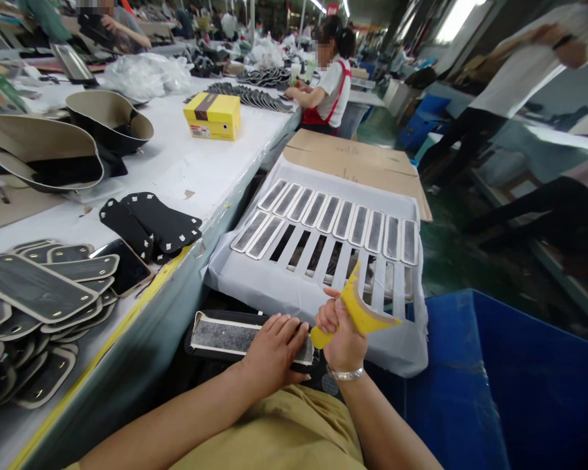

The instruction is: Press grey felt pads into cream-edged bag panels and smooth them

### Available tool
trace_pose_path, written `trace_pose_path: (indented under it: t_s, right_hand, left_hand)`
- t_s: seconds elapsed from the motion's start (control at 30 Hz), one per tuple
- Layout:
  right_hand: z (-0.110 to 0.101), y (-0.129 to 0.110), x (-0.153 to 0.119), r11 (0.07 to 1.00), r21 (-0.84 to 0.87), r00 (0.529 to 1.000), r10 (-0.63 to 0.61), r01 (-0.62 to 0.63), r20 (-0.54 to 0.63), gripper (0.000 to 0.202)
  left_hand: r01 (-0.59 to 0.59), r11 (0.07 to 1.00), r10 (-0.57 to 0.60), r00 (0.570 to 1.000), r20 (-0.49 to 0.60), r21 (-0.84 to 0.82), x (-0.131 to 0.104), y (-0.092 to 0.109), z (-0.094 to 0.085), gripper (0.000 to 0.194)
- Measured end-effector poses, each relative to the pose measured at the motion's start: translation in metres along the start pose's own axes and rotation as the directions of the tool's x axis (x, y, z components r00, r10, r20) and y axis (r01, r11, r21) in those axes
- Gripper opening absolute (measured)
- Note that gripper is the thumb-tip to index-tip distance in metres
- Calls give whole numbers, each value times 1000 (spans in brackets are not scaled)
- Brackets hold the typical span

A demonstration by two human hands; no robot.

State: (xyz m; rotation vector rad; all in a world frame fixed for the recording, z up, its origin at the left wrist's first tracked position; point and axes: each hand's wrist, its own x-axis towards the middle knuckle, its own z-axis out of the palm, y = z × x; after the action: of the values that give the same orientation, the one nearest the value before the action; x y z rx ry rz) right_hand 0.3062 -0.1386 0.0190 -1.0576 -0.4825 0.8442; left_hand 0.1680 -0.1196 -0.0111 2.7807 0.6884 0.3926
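My left hand lies over the right part of a long grey panel with a whitish border, fingers across its top and thumb along the near edge, holding it. The panel rests on a dark padded base in front of my lap. In my right hand is a yellow scraper, its handle in my closed fist and its wide edge tilted up to the right. Beyond, a cloth-covered slotted frame carries rows of similar grey panels; several front slots are bare.
To the left, a white table bears stacked grey panels, black pieces, a phone and a yellow box. A blue bin stands at right, cardboard behind the frame. A co-worker sits farther back.
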Motion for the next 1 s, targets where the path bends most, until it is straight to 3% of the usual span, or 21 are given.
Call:
trace_pose_path:
  t_s: [0.13,0.2,0.3,0.37,0.43,0.53,0.67,0.87,1.0]
  right_hand:
    - [-2,0,6,999,-50,1000,3,-4,-2,21]
    - [-1,3,3,987,-159,1000,-21,23,16,23]
    - [2,5,-8,878,-448,982,-112,169,151,26]
    - [4,5,-11,832,-517,970,-96,202,224,27]
    - [4,2,-7,881,-450,981,-68,144,179,29]
    - [0,-7,3,978,-201,998,-62,59,-10,28]
    - [-4,-15,0,998,18,990,-54,56,-129,24]
    - [-2,-1,-15,998,-44,983,-52,45,-176,27]
    - [1,7,-18,941,-333,989,-103,62,-106,29]
  left_hand:
    - [-6,999,4,998,66,36,0,0,0,81]
    - [-12,998,6,994,109,57,3,1,-1,80]
    - [-42,996,31,991,128,79,6,2,-3,73]
    - [-51,995,41,993,112,87,5,3,-3,71]
    - [-44,995,36,996,85,94,3,4,-3,76]
    - [-32,994,29,999,33,100,-2,4,-1,84]
    - [-35,994,34,999,15,104,-5,4,-1,82]
    - [-40,993,37,999,32,113,-5,4,-4,84]
    - [-42,992,36,998,54,119,-4,6,-3,81]
